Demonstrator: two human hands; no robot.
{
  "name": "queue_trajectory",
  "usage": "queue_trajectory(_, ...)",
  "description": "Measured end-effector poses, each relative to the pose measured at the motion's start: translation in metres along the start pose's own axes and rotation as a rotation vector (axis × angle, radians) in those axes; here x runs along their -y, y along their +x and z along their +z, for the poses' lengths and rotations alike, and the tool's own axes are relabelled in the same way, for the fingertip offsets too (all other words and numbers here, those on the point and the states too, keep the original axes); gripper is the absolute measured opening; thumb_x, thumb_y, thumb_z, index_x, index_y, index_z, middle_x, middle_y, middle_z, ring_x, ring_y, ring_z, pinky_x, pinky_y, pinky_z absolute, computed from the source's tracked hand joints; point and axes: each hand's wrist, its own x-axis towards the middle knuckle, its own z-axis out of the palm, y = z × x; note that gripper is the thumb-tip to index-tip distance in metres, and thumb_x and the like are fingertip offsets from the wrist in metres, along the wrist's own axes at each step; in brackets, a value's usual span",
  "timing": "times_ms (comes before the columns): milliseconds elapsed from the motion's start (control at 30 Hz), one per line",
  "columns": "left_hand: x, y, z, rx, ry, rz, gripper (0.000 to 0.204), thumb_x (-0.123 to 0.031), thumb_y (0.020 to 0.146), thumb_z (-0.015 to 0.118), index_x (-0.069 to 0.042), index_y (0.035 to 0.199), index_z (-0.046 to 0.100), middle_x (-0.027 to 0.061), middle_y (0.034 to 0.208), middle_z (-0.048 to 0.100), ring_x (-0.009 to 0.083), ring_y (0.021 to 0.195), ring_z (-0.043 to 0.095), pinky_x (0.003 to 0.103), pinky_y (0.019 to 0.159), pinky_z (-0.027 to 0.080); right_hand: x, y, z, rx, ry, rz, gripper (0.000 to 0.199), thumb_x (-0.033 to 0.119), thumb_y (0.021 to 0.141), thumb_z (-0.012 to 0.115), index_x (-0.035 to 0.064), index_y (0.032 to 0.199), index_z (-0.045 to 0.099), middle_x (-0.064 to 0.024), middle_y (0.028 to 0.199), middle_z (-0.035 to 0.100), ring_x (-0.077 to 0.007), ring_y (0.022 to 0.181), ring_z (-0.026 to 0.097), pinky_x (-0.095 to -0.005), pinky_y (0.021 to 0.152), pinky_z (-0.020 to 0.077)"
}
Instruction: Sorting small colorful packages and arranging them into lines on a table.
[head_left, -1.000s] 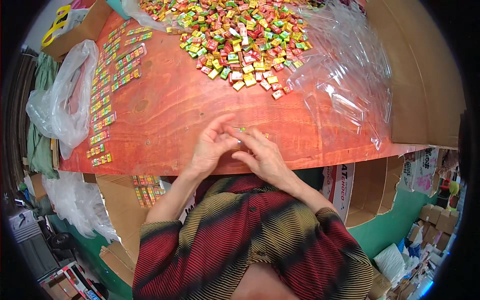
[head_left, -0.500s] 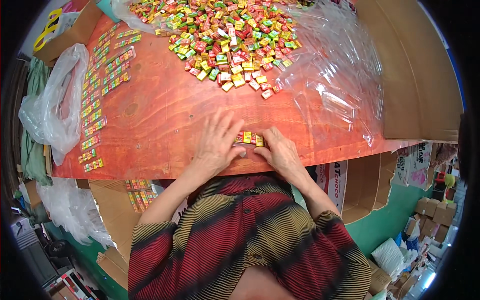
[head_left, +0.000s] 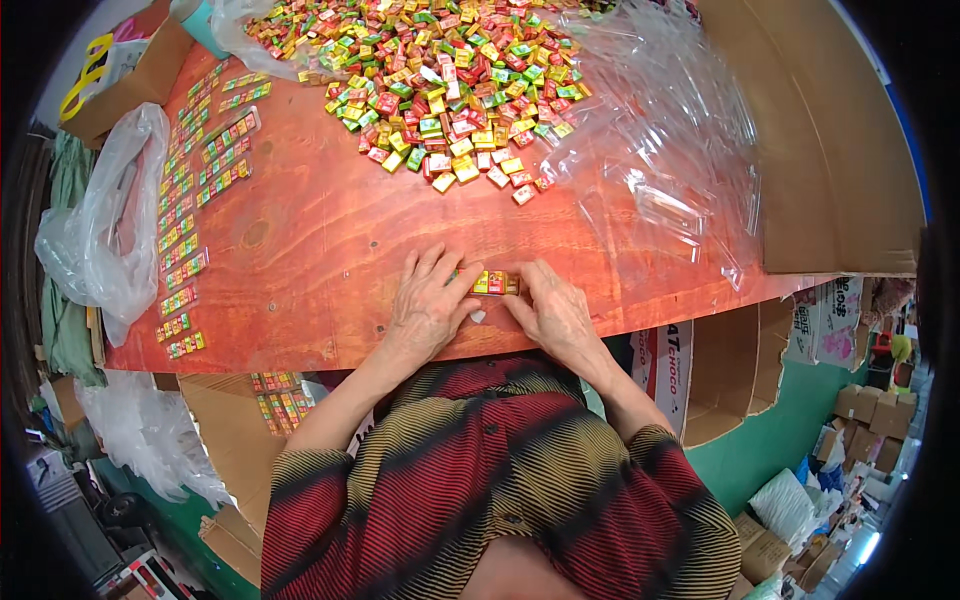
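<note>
A short row of small red and yellow boxes in a clear tray [head_left: 495, 283] lies on the reddish wooden table near its front edge. My left hand [head_left: 430, 302] closes on the left end of this row, its fingers and thumb covering that end. At the right end, my right hand [head_left: 552, 308] grips the row between thumb and fingers. A small whitish scrap [head_left: 478, 316] rests just in front of the row, between my thumbs. Farther off, a large heap of small red, yellow and green boxes [head_left: 450, 110] spreads over the table's back.
Clear plastic trays [head_left: 670, 150] pile up right of the heap, beside a tall cardboard box [head_left: 830, 140]. Filled rows [head_left: 187, 270] line the left side, next to a clear plastic bag [head_left: 105, 230]. An open carton [head_left: 270, 400] with more filled rows stands below the front edge.
My left hand has come down from a blurred, raised, spread pose onto the row's left end. My right hand keeps its grip at the right end. The view has shifted slightly.
</note>
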Motion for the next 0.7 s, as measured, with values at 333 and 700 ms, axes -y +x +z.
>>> queue_trajectory(333,-0.004,0.001,-0.005,-0.084,-0.012,-0.005,0.042,-0.015,0.062,0.068,-0.006,0.102,0.057,0.0097,0.097,0.052,0.0282,0.094,0.046,0.040,0.083,0.035,0.004,0.003,0.013,-0.097,-0.191,0.006,0.011,0.010,0.075,0.058,0.0041,0.082,0.053,-0.0110,0.074,0.054,-0.0286,0.069,0.057,-0.0361,0.056,0.0453)
queue_trajectory(700,0.047,-0.040,-0.046,-0.116,0.184,-0.211,0.040,-0.016,0.070,0.064,-0.008,0.107,0.055,0.0136,0.109,0.049,0.0321,0.105,0.043,0.042,0.090,0.032,-0.045,-0.007,-0.040,-0.478,-0.565,0.094,0.018,0.010,0.072,0.060,0.0053,0.088,0.056,-0.0117,0.080,0.053,-0.0287,0.076,0.053,-0.0386,0.064,0.0426)
